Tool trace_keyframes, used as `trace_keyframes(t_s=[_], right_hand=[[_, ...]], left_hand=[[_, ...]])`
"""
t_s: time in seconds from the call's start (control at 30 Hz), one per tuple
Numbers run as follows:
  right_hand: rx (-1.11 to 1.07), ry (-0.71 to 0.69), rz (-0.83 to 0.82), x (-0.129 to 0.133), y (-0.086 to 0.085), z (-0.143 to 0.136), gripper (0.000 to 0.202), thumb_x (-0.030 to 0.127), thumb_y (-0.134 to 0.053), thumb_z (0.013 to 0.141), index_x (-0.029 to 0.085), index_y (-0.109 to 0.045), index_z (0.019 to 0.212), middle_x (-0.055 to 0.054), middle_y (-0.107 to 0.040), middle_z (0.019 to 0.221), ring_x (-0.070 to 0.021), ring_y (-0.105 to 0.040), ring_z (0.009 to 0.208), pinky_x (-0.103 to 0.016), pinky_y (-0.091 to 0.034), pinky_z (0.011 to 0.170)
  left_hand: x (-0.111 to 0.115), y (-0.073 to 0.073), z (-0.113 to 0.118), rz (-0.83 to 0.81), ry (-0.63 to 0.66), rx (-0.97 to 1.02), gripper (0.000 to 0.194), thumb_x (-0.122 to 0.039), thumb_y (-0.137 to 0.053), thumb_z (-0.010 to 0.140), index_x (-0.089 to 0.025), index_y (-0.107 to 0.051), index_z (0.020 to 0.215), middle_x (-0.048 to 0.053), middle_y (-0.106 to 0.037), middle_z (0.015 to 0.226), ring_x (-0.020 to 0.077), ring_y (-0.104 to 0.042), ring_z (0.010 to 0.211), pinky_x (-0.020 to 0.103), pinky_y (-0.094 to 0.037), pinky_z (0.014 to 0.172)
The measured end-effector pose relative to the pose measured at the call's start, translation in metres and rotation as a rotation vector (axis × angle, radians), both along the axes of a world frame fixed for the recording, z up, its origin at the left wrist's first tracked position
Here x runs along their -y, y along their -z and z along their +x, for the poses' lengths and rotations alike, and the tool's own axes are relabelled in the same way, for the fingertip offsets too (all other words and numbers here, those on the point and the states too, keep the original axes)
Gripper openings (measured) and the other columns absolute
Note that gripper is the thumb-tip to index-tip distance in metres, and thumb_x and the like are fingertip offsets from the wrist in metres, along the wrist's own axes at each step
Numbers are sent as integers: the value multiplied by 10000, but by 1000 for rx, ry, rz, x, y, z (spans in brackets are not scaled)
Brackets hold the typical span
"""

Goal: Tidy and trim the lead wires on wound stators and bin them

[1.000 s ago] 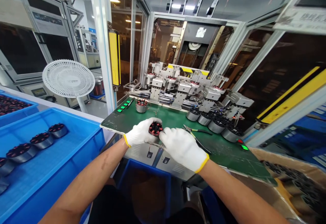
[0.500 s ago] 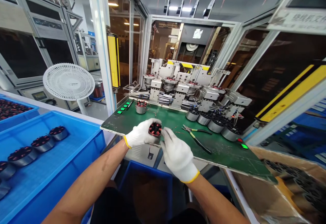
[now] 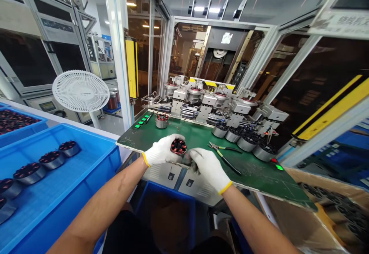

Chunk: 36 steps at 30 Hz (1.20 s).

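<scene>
My left hand (image 3: 163, 149), in a white glove, grips a motor stator (image 3: 178, 146) with red-copper windings and a black core. It is held just over the front edge of the green worktop (image 3: 198, 134). Right beside it is my gloved right hand (image 3: 208, 164), its fingertips pinched together near the stator's right side; whatever they hold is too small to make out. Diagonal cutting pliers (image 3: 223, 156) with black and yellow-green handles lie to the right on the worktop. Another wound stator (image 3: 162, 121) stands at the back left of it.
Several unwound stators (image 3: 246, 141) line the worktop's right rear, before the winding machine (image 3: 207, 102). At left, a blue crate (image 3: 86, 161) contains wound stators, with a white fan (image 3: 80, 91) behind. A cardboard box (image 3: 288, 215) of stators sits lower right.
My right hand has turned and drawn slightly rightward from the stator, its fingers now curled into a pinch. The machine's upright plates behind its stators have dropped, exposing a yellow-black strip.
</scene>
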State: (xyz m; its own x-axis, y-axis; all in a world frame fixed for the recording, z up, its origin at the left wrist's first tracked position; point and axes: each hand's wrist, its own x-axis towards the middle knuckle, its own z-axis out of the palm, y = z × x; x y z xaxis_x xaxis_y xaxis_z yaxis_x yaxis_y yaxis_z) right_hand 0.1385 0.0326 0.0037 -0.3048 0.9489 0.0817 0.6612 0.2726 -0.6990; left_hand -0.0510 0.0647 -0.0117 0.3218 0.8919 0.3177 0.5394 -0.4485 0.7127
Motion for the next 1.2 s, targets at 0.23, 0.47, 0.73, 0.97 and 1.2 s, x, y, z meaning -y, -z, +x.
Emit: trace_keyframes(t_s=[0.23,0.47,0.73,0.97,1.2], right_hand=[[622,-152,539,2,-26,-8,241,389,-465,889,184,-591,867,-86,-618,892,-208,-578,816,-292,-391,680],[-435,153,-409,-5,12,-11,449,544,-285,907,213,-442,649,33,-459,502,-103,-402,361,-226,-294,368],[414,152,610,27,18,-12,334,221,-336,935,180,-576,1164,-138,-616,1097,-227,-591,884,-320,-431,737],[-433,94,-71,26,35,-21,239,342,-417,885,184,-593,848,4,-450,637,-122,-426,556,-228,-359,536],[-1143,-142,-551,24,65,-37,285,491,-528,778,218,-448,755,109,-159,545,-53,-44,431,-164,-112,371]], left_hand=[[-4,-1,1,-8,37,4,658,-239,-734,522,-234,-560,1156,21,-646,1123,230,-618,1001,333,-485,917],[0,-4,-1,-25,16,-4,643,-270,-734,545,-267,-551,1161,7,-638,1114,229,-614,998,347,-491,899],[-3,-1,1,-1,55,2,617,-225,-708,561,-227,-541,1155,24,-643,1094,216,-619,983,327,-498,893],[-9,-7,-4,-47,137,-70,593,-187,-668,555,-245,-566,1136,14,-645,1131,236,-611,1020,340,-487,908],[-15,-5,-7,-32,199,-70,612,-138,-646,525,-243,-584,1125,19,-643,1149,238,-609,1027,346,-474,934]])
